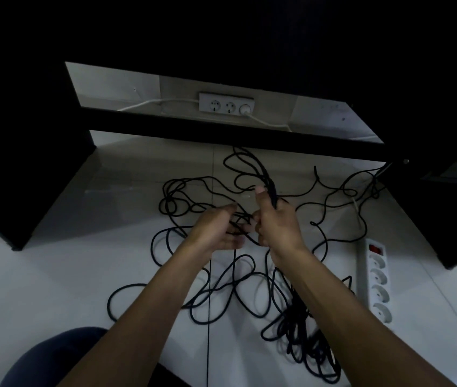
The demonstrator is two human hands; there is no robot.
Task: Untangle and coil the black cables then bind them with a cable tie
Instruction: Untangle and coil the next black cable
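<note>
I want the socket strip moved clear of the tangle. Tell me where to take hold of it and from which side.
Grip the white power strip across its long body near the middle, below the red switch, with the fingers on the two long edges. Come from its right side: bare floor lies there, while the black cables crowd its left edge.

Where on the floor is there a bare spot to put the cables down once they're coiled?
Left of the black cables the white floor lies bare, bordered by the dark furniture leg and the knee. A smaller bare strip sits right of the power strip. The middle is crowded: loops spread from under the hands to the power strip, and the right hand grips a bundle.
</note>
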